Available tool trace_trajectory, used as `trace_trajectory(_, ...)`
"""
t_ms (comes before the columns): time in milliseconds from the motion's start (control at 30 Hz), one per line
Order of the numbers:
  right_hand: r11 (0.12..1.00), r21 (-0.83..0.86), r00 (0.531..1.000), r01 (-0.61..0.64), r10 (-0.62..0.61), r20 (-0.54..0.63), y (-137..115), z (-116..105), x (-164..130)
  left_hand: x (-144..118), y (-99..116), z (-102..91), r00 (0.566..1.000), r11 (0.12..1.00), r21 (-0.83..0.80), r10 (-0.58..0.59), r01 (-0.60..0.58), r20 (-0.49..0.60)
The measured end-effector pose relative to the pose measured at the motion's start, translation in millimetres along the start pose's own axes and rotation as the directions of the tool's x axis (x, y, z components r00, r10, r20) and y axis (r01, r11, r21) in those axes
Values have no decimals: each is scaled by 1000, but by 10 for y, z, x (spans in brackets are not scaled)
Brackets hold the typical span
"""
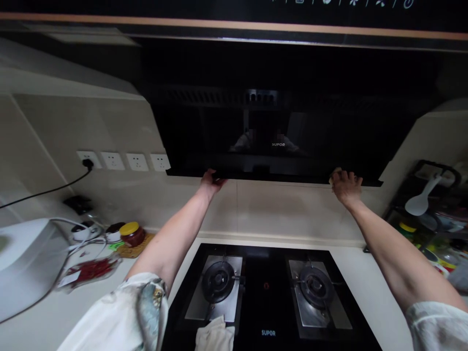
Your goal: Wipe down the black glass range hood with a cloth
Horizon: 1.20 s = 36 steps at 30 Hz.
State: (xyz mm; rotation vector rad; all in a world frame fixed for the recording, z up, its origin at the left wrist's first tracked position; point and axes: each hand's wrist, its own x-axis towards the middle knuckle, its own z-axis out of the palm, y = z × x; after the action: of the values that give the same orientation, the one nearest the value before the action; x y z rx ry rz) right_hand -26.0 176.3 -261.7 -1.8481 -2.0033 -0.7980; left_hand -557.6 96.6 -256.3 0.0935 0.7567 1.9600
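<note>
Both arms reach up to the black range hood [270, 131], which hangs on the wall above the gas hob [266, 297]. The left hand [211, 181] grips the hood's bottom edge near its left end, fingers curled together over the lip. The right hand [345, 184] holds the same edge near the hood's right end, fingers bent and close together, with a small pale cloth [334, 174] pressed between them and the hood. Below the hood, the hob shows 2 burners, and a white rag [215, 335] lies on its front edge. Left of the hood, 4 wall sockets [124, 161] sit in a row; under them stand a yellow-lidded jar [132, 234] and a bag of red chillies [91, 270].
</note>
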Motion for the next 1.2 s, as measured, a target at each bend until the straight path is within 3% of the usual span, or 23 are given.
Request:
trace_trajectory(133, 1000, 4, 1000, 0, 0, -7, 26, 47, -21, -46, -34, -36, 1000, 1000, -10, 1, -1, 24)
trace_trajectory(267, 996, 59, 998, 63, -62, -16, -381, -27, -84, -60, -67, -48, 999, 1000, -13, 2, -1, 45)
trace_trajectory(467, 910, 272, 948, 314, -314, -44, -1770, -573, -94, -61, -71, -59, 998, 1000, -3, 3, -3, 55)
trace_trajectory(667, 767, 347, 831, 540, -551, -76, -3257, -1171, -141, -86, -140, -75, 994, 1000, -25, 11, -8, 108)
trace_trajectory(767, 714, 338, 777, 613, -622, -96, -3719, -1291, -222, -69, -181, -82, 988, 997, -69, 29, -19, 150)
trace_trajectory(867, 687, 304, 739, 660, -667, -96, -3752, -1212, -252, -20, -160, -97, 988, 994, -106, 25, -9, 155)
trace_trajectory(967, 691, 261, 727, 674, -683, -70, -3411, -1010, -196, 33, -89, -129, 992, 993, -122, 12, 3, 123)
trace_trajectory(1133, 845, 164, 854, 509, -520, 27, -2593, -715, -45, 60, -9, -176, 994, 993, -117, 16, -3, 110)
trace_trajectory(1200, 878, 131, 882, 461, -469, 37, -2260, -622, -6, 55, 0, -181, 994, 994, -110, 13, 0, 113)
